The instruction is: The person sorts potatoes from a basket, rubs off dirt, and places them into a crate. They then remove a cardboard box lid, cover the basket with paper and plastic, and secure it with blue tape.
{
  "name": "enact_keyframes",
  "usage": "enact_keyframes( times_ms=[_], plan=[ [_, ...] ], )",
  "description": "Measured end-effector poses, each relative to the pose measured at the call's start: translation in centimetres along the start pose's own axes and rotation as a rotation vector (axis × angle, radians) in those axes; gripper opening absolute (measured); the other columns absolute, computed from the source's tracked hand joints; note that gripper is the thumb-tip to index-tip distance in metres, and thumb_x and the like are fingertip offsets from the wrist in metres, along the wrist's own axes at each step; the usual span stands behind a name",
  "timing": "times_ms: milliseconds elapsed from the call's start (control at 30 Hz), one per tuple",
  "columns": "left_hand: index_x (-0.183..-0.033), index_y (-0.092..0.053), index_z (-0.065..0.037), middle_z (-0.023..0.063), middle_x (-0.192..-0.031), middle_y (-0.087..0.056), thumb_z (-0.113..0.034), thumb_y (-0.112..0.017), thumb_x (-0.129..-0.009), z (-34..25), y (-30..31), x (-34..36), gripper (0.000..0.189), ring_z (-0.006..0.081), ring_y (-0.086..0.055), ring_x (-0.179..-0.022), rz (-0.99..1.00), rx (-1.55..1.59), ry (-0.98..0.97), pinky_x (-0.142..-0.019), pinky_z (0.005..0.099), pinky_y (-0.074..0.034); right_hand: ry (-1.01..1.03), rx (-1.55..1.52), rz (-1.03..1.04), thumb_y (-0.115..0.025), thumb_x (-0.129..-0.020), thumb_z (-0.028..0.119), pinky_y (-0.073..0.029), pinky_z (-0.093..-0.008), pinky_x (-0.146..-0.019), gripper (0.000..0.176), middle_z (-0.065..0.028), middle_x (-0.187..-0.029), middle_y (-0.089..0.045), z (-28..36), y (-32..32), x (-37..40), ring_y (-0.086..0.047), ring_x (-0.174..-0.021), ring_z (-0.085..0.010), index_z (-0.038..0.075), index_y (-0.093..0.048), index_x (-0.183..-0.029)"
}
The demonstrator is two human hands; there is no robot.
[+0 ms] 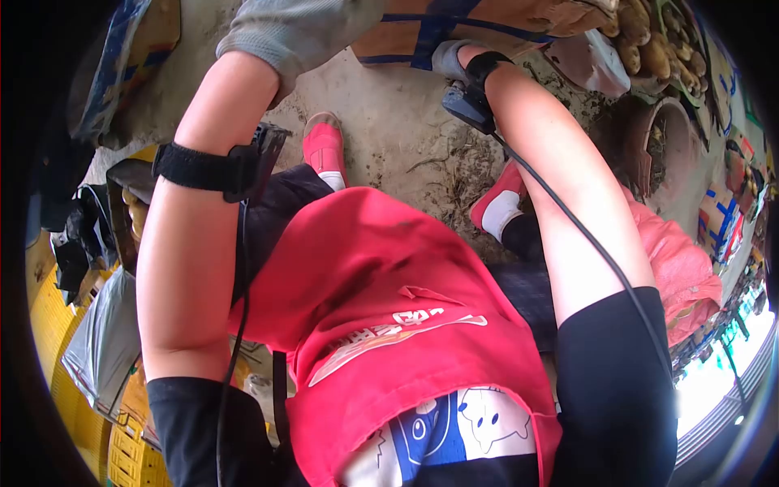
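Note:
At the top edge my left hand (296, 32) wears a grey knit glove; its fingers run out of view beside a cardboard box (393, 40) with blue tape. My right hand (448, 61), in a similar glove, is against the near side of this box. Its fingers are hidden, so whether it grips the box cannot be made out. Black straps with small devices circle both forearms. A red apron (381, 284) covers my lap.
Brown tubers (641, 40) lie at the upper right, near a plastic bag (588, 61) and a round tub (669, 146). Another taped box (154, 40) stands upper left. Yellow crates (130, 454) are lower left. My red shoes (324, 146) rest on the dirty floor (406, 130).

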State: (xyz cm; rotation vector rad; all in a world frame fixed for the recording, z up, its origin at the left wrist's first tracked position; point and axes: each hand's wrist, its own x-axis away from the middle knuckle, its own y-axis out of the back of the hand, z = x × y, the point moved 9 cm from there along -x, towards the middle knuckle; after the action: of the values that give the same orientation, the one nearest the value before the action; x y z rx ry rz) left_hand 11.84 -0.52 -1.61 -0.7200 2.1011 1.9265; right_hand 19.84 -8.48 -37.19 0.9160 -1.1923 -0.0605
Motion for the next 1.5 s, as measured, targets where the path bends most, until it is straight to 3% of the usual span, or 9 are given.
enact_keyframes(
  times_ms=[133, 267, 433, 700, 867, 1067, 1267, 1400, 1500],
  plan=[
    [-0.096, -0.067, -0.001, 0.0279, -0.123, -0.062, -0.022, -0.064, -0.09, 0.4, 0.2, 0.0, 0.023, 0.0452, -0.049, -0.129, -0.029, 0.042, -0.002, -0.117, 0.0506, -0.032, -0.627, -0.896, -0.109, -0.046, -0.098, 0.018, -0.051, -0.0449, -0.099, 0.037, -0.0137, -0.136, -0.064, 1.7, -11.9, -2.3, -0.063, -0.122, -0.0339, 0.006, -0.07, -0.124],
    [-0.097, -0.066, -0.002, 0.0246, -0.117, -0.064, -0.022, -0.064, -0.09, 0.8, 0.8, 0.8, 0.022, 0.0442, -0.049, -0.128, 0.049, 0.052, -0.025, -0.116, 0.0517, -0.033, -0.638, -0.835, 0.12, -0.055, -0.092, 0.017, -0.054, -0.046, -0.09, 0.027, -0.02, -0.118, -0.07, 7.5, -11.0, 2.1, -0.068, -0.106, -0.0406, 0.006, -0.076, -0.106],
    [-0.095, -0.066, 0.0, 0.0289, -0.12, -0.063, -0.024, -0.066, -0.09, 1.0, 1.6, 0.3, 0.024, 0.0457, -0.047, -0.13, 0.021, 0.112, -0.035, -0.116, 0.0529, -0.033, -0.621, -0.82, -0.299, -0.055, -0.091, 0.016, -0.057, -0.0472, -0.084, 0.027, -0.0223, -0.107, -0.072, 3.5, -3.9, 5.7, -0.07, -0.103, -0.0386, 0.004, -0.076, -0.103],
    [-0.084, -0.064, -0.001, 0.0274, -0.101, -0.066, -0.023, -0.071, -0.086, 0.6, 1.8, 0.7, 0.023, 0.0508, -0.051, -0.125, 0.121, 0.244, -0.008, -0.113, 0.055, -0.035, -0.49, -0.461, -0.274, -0.061, -0.09, 0.018, -0.057, -0.0456, -0.085, 0.027, -0.0189, -0.111, -0.073, 2.9, -2.9, -0.7, -0.071, -0.104, -0.0349, 0.005, -0.076, -0.108],
    [-0.088, -0.065, 0.0, 0.0266, -0.1, -0.067, -0.025, -0.072, -0.087, 0.7, 1.9, 1.1, 0.026, 0.0509, -0.05, -0.127, 0.079, 0.103, -0.1, -0.113, 0.0549, -0.036, -0.935, -1.057, -0.562, -0.055, -0.093, 0.015, -0.056, -0.0458, -0.085, 0.03, -0.0202, -0.105, -0.073, 2.1, -1.2, 6.1, -0.07, -0.096, -0.0373, 0.003, -0.07, -0.115],
    [-0.088, -0.066, 0.001, 0.0297, -0.105, -0.066, -0.026, -0.072, -0.087, 1.4, 1.7, 1.0, 0.027, 0.0515, -0.049, -0.129, 0.093, 0.092, 0.007, -0.113, 0.0552, -0.035, -0.456, -0.415, -0.224, -0.053, -0.095, 0.017, -0.057, -0.0444, -0.089, 0.03, -0.0185, -0.115, -0.072, 3.2, -1.4, 0.2, -0.07, -0.105, -0.0345, 0.006, -0.073, -0.113],
    [-0.084, -0.063, 0.0, 0.0349, -0.11, -0.062, -0.029, -0.071, -0.089, 2.1, 1.4, 1.2, 0.03, 0.053, -0.047, -0.129, 0.165, 0.189, 0.024, -0.113, 0.0545, -0.035, -0.925, -1.056, -0.532, -0.055, -0.094, 0.018, -0.058, -0.0453, -0.085, 0.029, -0.0174, -0.113, -0.073, 1.7, -1.1, 5.5, -0.071, -0.104, -0.0355, 0.009, -0.077, -0.11],
    [-0.084, -0.063, 0.0, 0.0295, -0.103, -0.066, -0.028, -0.07, -0.089, 1.5, 1.7, 0.7, 0.029, 0.052, -0.049, -0.127, 0.138, 0.195, 0.011, -0.114, 0.0538, -0.035, -0.864, -0.932, -0.564, -0.055, -0.094, 0.014, -0.057, -0.0439, -0.086, 0.026, -0.0202, -0.111, -0.073, 0.7, -1.0, 4.8, -0.07, -0.107, -0.0333, 0.004, -0.074, -0.109],
    [-0.085, -0.064, -0.001, 0.0263, -0.102, -0.068, -0.028, -0.07, -0.089, 1.6, 1.6, 0.9, 0.028, 0.0515, -0.05, -0.126, 0.126, 0.065, 0.021, -0.114, 0.0534, -0.034, -0.397, -0.375, -0.138, -0.055, -0.093, 0.015, -0.058, -0.0438, -0.083, 0.025, -0.0173, -0.109, -0.074, 2.7, -1.8, 0.5, -0.071, -0.103, -0.0322, 0.006, -0.077, -0.102]
  ],
)
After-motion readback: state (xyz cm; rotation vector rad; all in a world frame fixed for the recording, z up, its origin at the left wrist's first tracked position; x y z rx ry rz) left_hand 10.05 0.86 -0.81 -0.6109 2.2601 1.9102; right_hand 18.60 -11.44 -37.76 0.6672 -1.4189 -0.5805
